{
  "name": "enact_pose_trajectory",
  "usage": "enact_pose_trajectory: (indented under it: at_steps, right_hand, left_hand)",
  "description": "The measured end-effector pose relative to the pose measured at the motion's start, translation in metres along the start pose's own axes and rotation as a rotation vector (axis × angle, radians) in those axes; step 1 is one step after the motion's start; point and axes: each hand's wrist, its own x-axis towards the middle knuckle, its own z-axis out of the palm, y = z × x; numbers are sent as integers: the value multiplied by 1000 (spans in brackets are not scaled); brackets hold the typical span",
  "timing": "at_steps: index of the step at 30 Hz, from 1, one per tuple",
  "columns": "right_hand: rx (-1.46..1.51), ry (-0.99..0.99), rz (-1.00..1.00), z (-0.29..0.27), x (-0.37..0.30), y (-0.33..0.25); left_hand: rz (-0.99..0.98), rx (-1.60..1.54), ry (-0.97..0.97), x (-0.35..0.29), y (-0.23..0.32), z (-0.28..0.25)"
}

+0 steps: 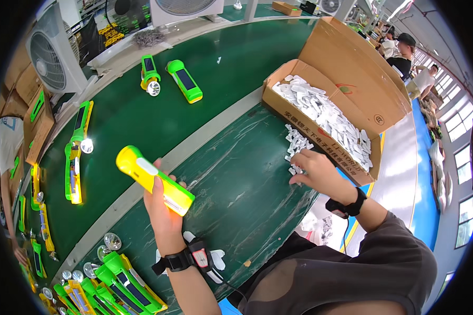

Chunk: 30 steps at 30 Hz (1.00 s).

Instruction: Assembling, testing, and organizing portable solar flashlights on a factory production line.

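My left hand (165, 202) is wrapped round a yellow and green flashlight (155, 181), held tilted above the green work table with a pale oblong panel on its upper side. Over a small pile of white plastic pieces (298, 140) on the table hovers my right hand (318, 170). Its fingers bend down to the near end of the pile, thumb and fingertips apart. Whether a piece touches the fingertips is hard to make out. Just beyond the pile, an open cardboard box (320, 137) holds many more white pieces.
Across the green conveyor belt (231, 68) lie green and yellow flashlight bodies (185, 81), some with lamp heads attached. More flashlight bodies (126, 283) are lined up at the lower left. A fan (50, 60) stands at the far left; other people (404, 52) are at the right.
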Motion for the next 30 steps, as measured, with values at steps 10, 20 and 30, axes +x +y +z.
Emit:
enact_pose_trajectory:
  at_steps: [10,20,30]
  right_hand:
    - [125,187,-140,23,23,-8]
    - [1221,93,-169,48,124,-122]
    - [1219,-10,-205,75,153,-165]
  left_hand:
    - [15,149,36,-5,3,20]
    - [136,323,-8,-3,0,26]
    - [195,367,-56,1,-5,12]
